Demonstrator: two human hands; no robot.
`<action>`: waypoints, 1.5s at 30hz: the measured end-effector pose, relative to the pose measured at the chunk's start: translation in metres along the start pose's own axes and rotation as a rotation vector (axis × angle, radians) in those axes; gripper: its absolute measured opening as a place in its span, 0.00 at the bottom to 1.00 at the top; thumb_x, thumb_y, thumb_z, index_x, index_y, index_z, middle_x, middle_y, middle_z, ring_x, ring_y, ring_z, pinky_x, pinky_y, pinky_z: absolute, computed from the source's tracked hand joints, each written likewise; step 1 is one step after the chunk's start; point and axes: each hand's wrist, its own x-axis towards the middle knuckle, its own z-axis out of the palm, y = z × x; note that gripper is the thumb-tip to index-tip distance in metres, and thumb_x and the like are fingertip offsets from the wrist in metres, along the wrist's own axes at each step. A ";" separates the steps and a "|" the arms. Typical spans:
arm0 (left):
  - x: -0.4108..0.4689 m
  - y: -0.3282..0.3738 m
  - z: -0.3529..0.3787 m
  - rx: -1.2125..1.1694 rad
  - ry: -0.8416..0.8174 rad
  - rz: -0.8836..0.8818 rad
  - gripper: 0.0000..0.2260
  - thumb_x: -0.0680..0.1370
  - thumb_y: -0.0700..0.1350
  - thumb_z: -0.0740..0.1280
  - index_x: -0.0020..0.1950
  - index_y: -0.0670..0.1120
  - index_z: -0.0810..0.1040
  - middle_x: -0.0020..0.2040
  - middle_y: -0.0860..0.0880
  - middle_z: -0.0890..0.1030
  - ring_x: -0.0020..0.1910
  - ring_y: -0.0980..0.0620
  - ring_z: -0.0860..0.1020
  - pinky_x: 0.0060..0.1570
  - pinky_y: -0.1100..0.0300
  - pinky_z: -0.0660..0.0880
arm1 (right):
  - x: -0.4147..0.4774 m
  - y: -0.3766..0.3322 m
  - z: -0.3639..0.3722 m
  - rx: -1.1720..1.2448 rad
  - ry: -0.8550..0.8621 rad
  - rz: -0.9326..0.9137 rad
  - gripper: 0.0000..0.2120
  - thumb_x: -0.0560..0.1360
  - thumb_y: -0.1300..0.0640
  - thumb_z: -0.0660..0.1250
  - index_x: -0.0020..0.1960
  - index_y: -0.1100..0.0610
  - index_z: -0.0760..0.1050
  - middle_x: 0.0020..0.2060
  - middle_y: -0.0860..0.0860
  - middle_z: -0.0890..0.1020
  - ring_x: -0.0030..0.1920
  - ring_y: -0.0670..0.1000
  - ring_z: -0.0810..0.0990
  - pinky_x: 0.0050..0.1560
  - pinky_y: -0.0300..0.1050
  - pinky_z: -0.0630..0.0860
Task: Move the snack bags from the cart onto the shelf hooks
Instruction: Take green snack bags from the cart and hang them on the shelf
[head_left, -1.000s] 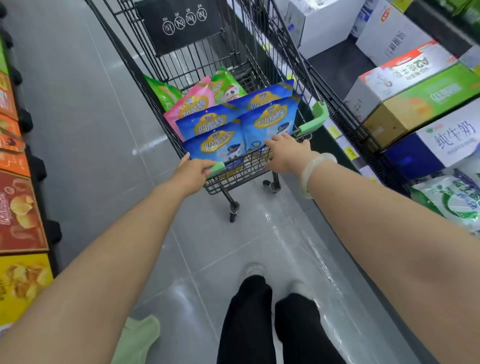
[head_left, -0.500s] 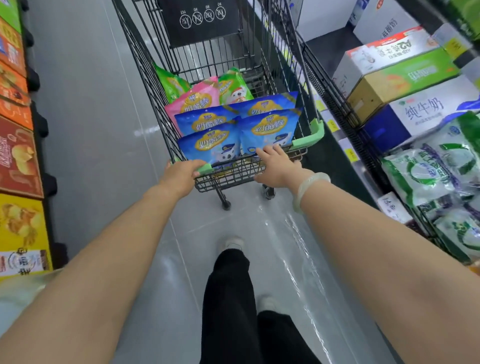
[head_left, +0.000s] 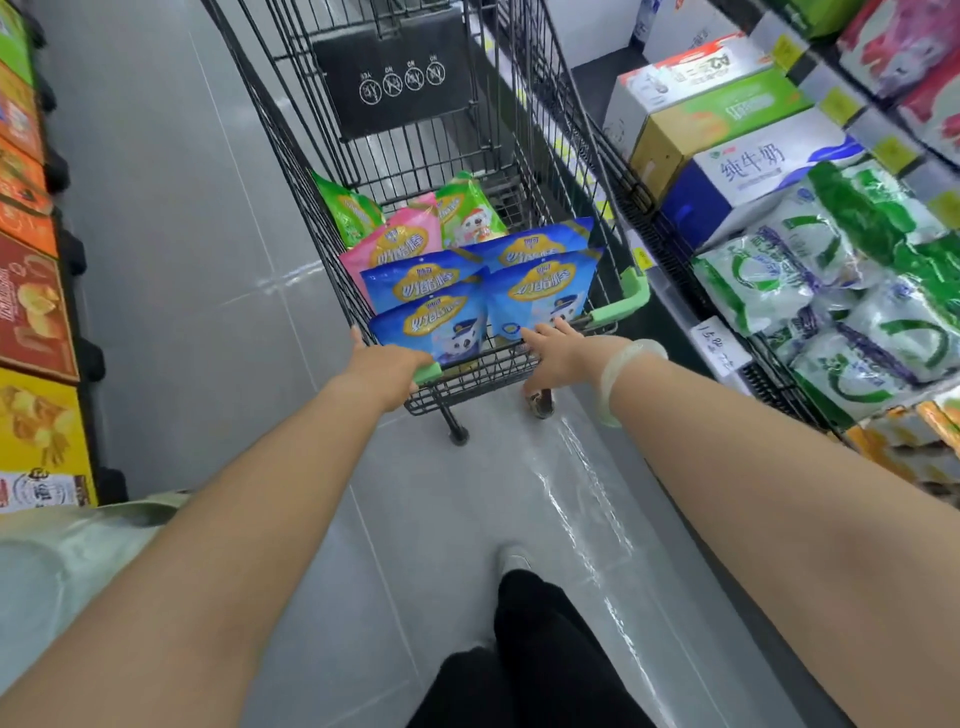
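Grey aisle floor (head_left: 171, 270) carries the cart (head_left: 395, 161), with the blue snack bags (head_left: 431, 291) standing inside, and since our left hand (head_left: 384, 366) clamps the green handle (head_left: 621, 312) while our right hand (head_left: 558, 353) reaches straight-fingered towards a bag, we should park steadily before lifting.

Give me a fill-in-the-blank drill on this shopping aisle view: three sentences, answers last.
1. The left hand grips the plastic-covered handle of the black wire shopping cart; that covering is ____.
2. The pale translucent bangle sits on the ____ wrist.
3. Between the shiny blue snack bags and the green snack bags lies one ____ bag.
Answers: green; right; pink.
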 end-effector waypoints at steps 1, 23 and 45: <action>-0.006 0.006 0.005 -0.005 0.003 0.008 0.19 0.80 0.42 0.60 0.70 0.53 0.68 0.61 0.48 0.79 0.65 0.44 0.73 0.72 0.34 0.40 | -0.008 0.002 0.005 0.006 -0.001 0.009 0.41 0.74 0.43 0.63 0.77 0.52 0.42 0.77 0.51 0.47 0.76 0.56 0.39 0.75 0.60 0.46; -0.205 0.142 0.151 -0.029 0.095 0.041 0.22 0.78 0.35 0.57 0.70 0.51 0.66 0.57 0.47 0.82 0.64 0.45 0.74 0.72 0.36 0.37 | -0.232 0.042 0.178 0.112 -0.086 0.013 0.35 0.78 0.48 0.60 0.77 0.51 0.44 0.77 0.52 0.45 0.77 0.55 0.44 0.73 0.56 0.54; -0.393 0.357 0.294 -0.178 0.076 0.045 0.23 0.76 0.32 0.56 0.69 0.49 0.67 0.57 0.46 0.81 0.67 0.45 0.71 0.69 0.34 0.32 | -0.428 0.171 0.392 0.332 -0.041 -0.003 0.33 0.77 0.55 0.62 0.77 0.52 0.48 0.77 0.50 0.43 0.75 0.51 0.34 0.74 0.55 0.43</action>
